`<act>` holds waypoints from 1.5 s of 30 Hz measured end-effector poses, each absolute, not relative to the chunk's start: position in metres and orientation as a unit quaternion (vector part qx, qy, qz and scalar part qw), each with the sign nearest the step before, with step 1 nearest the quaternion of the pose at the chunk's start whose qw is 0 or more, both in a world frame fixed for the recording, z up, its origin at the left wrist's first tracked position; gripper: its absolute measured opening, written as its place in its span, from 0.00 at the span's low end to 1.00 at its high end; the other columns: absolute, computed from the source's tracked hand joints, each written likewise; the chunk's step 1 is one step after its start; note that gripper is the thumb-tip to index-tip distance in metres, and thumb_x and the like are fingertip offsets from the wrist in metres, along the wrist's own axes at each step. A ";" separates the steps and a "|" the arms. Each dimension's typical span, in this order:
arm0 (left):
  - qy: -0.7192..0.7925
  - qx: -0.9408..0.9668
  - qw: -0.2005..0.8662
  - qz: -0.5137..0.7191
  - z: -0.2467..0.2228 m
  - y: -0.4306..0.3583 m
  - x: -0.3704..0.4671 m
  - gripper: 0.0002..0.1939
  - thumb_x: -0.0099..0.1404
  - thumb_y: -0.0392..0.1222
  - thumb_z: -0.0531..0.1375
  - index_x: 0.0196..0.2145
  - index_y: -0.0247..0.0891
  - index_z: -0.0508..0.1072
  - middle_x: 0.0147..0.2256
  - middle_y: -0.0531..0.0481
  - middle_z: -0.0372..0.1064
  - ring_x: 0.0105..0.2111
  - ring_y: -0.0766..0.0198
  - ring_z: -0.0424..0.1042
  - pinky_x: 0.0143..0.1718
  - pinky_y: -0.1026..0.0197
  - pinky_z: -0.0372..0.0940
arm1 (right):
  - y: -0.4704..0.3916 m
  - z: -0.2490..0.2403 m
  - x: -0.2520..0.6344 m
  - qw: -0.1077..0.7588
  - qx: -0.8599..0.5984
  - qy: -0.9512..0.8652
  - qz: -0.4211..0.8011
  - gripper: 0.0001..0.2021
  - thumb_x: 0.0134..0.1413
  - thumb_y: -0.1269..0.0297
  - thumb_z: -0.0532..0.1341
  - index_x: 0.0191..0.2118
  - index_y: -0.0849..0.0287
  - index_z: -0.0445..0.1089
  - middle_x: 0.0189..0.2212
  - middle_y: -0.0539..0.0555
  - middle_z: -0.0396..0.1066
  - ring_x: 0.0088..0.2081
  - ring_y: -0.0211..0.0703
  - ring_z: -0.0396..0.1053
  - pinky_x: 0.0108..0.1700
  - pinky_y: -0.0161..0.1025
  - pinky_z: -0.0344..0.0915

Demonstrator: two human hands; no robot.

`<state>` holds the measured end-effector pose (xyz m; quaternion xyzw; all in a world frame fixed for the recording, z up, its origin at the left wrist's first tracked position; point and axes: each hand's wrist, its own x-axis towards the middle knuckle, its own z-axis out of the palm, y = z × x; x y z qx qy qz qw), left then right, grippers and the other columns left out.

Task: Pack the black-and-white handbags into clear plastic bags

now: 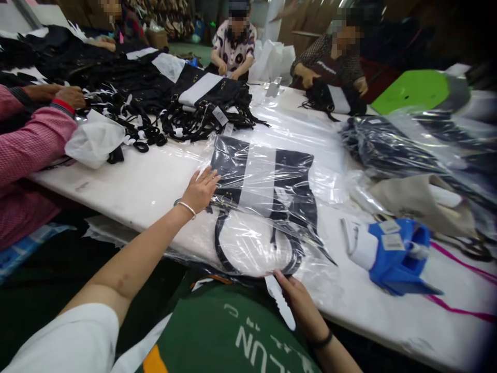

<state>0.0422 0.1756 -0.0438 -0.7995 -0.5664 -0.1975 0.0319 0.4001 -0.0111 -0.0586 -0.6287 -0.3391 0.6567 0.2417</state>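
Note:
A black bag with round handles [293,178] lies flat inside a clear plastic bag [248,243] at the table's near edge. A pale paper band [258,178] crosses the middle of the black bag. My left hand [202,190] rests with fingers stretched out on the left side of the plastic. At the near edge, my right hand [298,298] pinches the plastic, thumb on top; its other fingers are mostly hidden. A white strip [280,304] hangs beside my right thumb. The handles' loops point toward me.
Black bags with tags [205,98] are heaped at the far left. Plastic-wrapped bags [392,142] lie at the right, near a blue tape dispenser [399,259] and a beige bag [423,199]. Clear plastic sheets [298,129] lie beyond mine. Several people work around the table.

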 end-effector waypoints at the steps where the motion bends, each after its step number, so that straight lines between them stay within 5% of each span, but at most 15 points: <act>1: -0.563 -0.804 0.018 -0.189 -0.044 0.185 0.045 0.25 0.75 0.41 0.44 0.66 0.37 0.62 0.67 0.41 0.55 0.71 0.54 0.45 0.69 0.41 0.40 | -0.010 -0.059 0.401 0.241 -0.625 -0.347 0.657 0.27 0.47 0.36 0.64 0.25 0.61 0.70 0.18 0.49 0.63 0.20 0.36 0.55 0.23 0.36 0.49; 13: -0.563 -0.808 -0.043 -0.168 -0.085 0.170 0.006 0.29 0.72 0.48 0.47 0.66 0.35 0.59 0.68 0.38 0.53 0.69 0.50 0.51 0.66 0.44 0.50 | -0.035 -0.049 0.418 0.266 -0.596 -0.451 0.609 0.29 0.55 0.35 0.57 0.30 0.61 0.73 0.24 0.54 0.74 0.27 0.43 0.69 0.33 0.40 0.67; 15: -0.566 -0.805 -0.043 -0.171 -0.088 0.142 -0.015 0.33 0.70 0.53 0.49 0.67 0.34 0.57 0.68 0.36 0.53 0.68 0.50 0.53 0.66 0.45 0.52 | -0.034 -0.035 0.442 0.307 -0.638 -0.478 0.520 0.27 0.58 0.37 0.55 0.37 0.59 0.74 0.27 0.56 0.76 0.31 0.47 0.73 0.40 0.45 0.70; 18: -0.625 -0.759 -0.034 -0.180 -0.096 0.101 -0.038 0.41 0.66 0.59 0.53 0.67 0.28 0.55 0.68 0.30 0.49 0.68 0.44 0.51 0.66 0.42 0.52 | -0.018 -0.028 0.486 0.366 -0.704 -0.563 0.231 0.29 0.54 0.40 0.62 0.52 0.58 0.72 0.45 0.63 0.76 0.48 0.57 0.72 0.55 0.53 0.66; 21: -0.695 -0.685 -0.044 -0.214 -0.101 0.075 -0.043 0.38 0.64 0.61 0.53 0.61 0.29 0.64 0.66 0.30 0.54 0.66 0.42 0.56 0.66 0.43 0.54 | 0.003 -0.047 0.522 0.314 -0.723 -0.608 0.095 0.39 0.47 0.41 0.64 0.60 0.63 0.68 0.51 0.67 0.72 0.53 0.63 0.68 0.58 0.58 0.62; 25: -0.716 -0.647 -0.073 -0.253 -0.097 0.068 -0.037 0.20 0.65 0.54 0.52 0.43 0.39 0.75 0.52 0.40 0.72 0.55 0.50 0.70 0.61 0.48 0.61 | 0.009 -0.079 0.541 0.272 -0.766 -0.552 0.187 0.28 0.57 0.48 0.54 0.56 0.62 0.72 0.30 0.57 0.74 0.33 0.51 0.72 0.45 0.50 0.69; 30: -0.768 -0.610 -0.055 -0.188 -0.082 0.075 -0.038 0.41 0.60 0.60 0.55 0.62 0.27 0.62 0.48 0.34 0.72 0.49 0.44 0.72 0.56 0.44 0.63 | -0.005 -0.078 0.531 0.324 -0.767 -0.482 0.274 0.35 0.59 0.46 0.53 0.66 0.61 0.60 0.35 0.55 0.75 0.31 0.45 0.73 0.39 0.42 0.69; 33: -0.811 -0.566 -0.120 -0.090 -0.073 0.080 -0.046 0.44 0.62 0.62 0.53 0.66 0.26 0.57 0.43 0.37 0.75 0.49 0.42 0.73 0.53 0.45 0.64 | -0.002 -0.068 0.516 0.279 -0.761 -0.532 0.245 0.38 0.54 0.48 0.59 0.67 0.61 0.58 0.29 0.51 0.72 0.30 0.46 0.71 0.38 0.41 0.67; 36: -0.825 -0.539 -0.162 -0.047 -0.068 0.084 -0.056 0.37 0.63 0.59 0.53 0.61 0.28 0.63 0.39 0.39 0.77 0.45 0.43 0.76 0.49 0.48 0.66 | -0.001 -0.063 0.506 0.296 -0.756 -0.533 0.238 0.34 0.55 0.53 0.55 0.66 0.63 0.61 0.22 0.47 0.66 0.27 0.44 0.68 0.37 0.40 0.65; 41: -0.826 -0.532 -0.177 -0.061 -0.068 0.079 -0.060 0.17 0.59 0.51 0.54 0.38 0.38 0.74 0.36 0.41 0.79 0.44 0.47 0.77 0.45 0.54 0.68 | -0.038 -0.061 0.508 0.372 -0.703 -0.504 0.336 0.33 0.60 0.51 0.52 0.67 0.59 0.59 0.20 0.45 0.64 0.23 0.41 0.65 0.32 0.38 0.66; 45: -0.827 -0.530 -0.184 -0.023 -0.067 0.066 -0.057 0.16 0.60 0.51 0.53 0.37 0.38 0.72 0.37 0.39 0.78 0.45 0.45 0.76 0.46 0.52 0.67 | -0.072 -0.065 0.516 0.353 -0.707 -0.478 0.382 0.33 0.60 0.46 0.53 0.65 0.60 0.63 0.22 0.47 0.67 0.22 0.40 0.65 0.30 0.39 0.66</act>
